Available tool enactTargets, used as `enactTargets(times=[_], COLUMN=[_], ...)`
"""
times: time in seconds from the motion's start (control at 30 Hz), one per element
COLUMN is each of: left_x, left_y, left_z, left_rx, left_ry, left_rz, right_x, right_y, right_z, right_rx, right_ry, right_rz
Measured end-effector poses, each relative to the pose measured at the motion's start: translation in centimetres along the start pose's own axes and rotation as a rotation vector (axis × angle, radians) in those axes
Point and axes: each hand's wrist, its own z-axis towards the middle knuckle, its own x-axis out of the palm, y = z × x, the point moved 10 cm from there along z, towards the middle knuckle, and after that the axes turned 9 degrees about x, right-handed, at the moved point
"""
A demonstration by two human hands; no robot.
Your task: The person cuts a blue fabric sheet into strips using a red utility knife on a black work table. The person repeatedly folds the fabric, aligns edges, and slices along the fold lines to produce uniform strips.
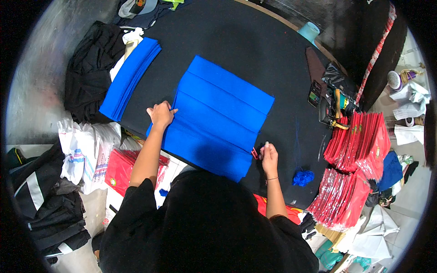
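Observation:
A blue cloth panel (223, 98) with several crosswise creases lies at an angle on the black-covered table (236, 34). My left hand (161, 114) is at the panel's left edge, fingers bent and closed on the fabric, with small wrinkles running from them. Close to the panel's lower right corner, my right hand (269, 160) is curled with its fingers together. A small red-handled tool (254, 153), which looks like thread snips, sticks out at its fingertips over the cloth edge. Part of it is hidden by the hand.
A stack of folded blue cloth (130, 79) lies at the left. Blue tangled thread (303, 178) rests right of my right hand. Red packets in clear wrap (355, 141) are piled at the right, near a dark phone (314, 93). A light blue cup (309, 31) stands at the far edge.

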Motion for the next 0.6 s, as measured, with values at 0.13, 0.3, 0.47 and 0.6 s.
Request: enactTargets(times=[0.13,0.3,0.47,0.6], left_x=[0.1,-1.2,-2.9,-2.9], left_y=[0.1,-0.2,-0.7,-0.5], left_z=[0.2,-0.3,-1.9,-1.9], left_rx=[0.011,0.059,0.191,0.288], left_ry=[-0.055,-0.146,-0.274,-0.265], left_rz=[0.008,-0.060,-0.188,-0.179], right_x=[1.2,3.0,6.2,7.9], right_y=[3.5,5.1,5.4,5.3], right_z=[-2.6,-3.1,-2.9,-2.3], right_rx=[-0.322,-0.282,-0.398,-0.506], right_ry=[-0.139,-0.028,0.128,0.136], right_rz=[-0.510,-0.613,-0.907,-1.138])
